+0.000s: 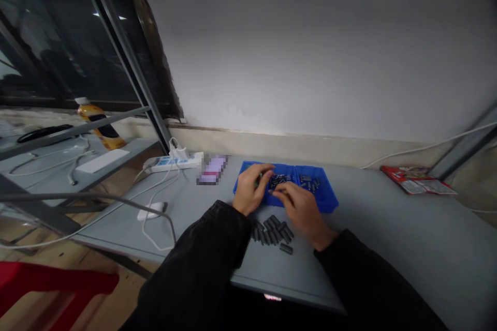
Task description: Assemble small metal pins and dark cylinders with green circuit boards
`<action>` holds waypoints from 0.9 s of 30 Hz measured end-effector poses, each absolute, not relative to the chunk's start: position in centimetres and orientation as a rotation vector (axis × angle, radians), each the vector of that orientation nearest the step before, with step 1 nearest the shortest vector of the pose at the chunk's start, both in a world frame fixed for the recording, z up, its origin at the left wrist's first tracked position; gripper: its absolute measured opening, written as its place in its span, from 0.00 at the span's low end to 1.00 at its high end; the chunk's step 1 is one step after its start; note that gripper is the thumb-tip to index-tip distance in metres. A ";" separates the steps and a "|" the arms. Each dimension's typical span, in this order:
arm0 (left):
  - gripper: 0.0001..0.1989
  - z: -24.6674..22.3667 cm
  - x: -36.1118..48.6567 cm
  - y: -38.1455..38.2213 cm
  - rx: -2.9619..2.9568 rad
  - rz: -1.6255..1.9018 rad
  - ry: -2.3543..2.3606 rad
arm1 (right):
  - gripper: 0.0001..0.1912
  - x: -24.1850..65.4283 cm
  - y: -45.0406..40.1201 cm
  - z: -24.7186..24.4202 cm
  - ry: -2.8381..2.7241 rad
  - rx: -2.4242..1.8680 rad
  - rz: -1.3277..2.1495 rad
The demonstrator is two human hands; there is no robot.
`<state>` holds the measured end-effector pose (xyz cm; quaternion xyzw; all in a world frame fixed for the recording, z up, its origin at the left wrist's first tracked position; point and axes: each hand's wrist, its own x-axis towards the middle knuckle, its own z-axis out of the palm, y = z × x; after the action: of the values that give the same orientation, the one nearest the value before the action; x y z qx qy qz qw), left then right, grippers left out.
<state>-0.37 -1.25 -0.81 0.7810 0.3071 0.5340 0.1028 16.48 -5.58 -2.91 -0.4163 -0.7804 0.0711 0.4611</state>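
Blue divided tray [329,197], power strip [173,164], yellow bottle [97,125]

A grey table [392,232] carries a blue divided tray [326,191], with a loose heap of short dark cylinders [273,232] just in front. Toward the left lie a power strip [173,163], a pixelated flat object [212,169] and a white cable [144,232]; a red packet [417,180] lies far right.

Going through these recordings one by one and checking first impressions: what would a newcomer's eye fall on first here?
The bright blue divided tray stands out mid-table, with the left hand and right hand over it. Small dark cylinders lie loose on the grey table just below the hands. Far left, a yellow bottle lies tilted by the window.
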 end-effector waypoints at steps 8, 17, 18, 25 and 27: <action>0.12 -1.0 -0.1 -1.5 2.432 1.429 0.764 | 0.10 19.3 -3.4 -1.2 -1.866 -1.066 0.054; 0.08 -1.3 0.0 -1.3 2.372 1.488 0.787 | 0.13 19.1 -2.6 -0.8 -2.018 -0.978 -0.003; 0.08 -1.4 0.0 -1.3 2.373 1.490 0.790 | 0.12 19.1 -2.8 -1.0 -2.003 -0.969 -0.016; 0.07 -1.4 0.2 -1.4 2.359 1.493 0.799 | 0.12 19.3 -3.5 -2.4 -1.980 -0.926 -0.051; 0.07 -1.4 0.3 -1.5 2.350 1.504 0.769 | 0.12 19.4 -3.3 -2.7 -1.991 -0.939 -0.055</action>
<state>0.29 -1.45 -1.35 0.8058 0.2638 0.5156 0.1236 19.41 -3.26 -2.67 -0.3803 -0.8062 -0.0221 0.4527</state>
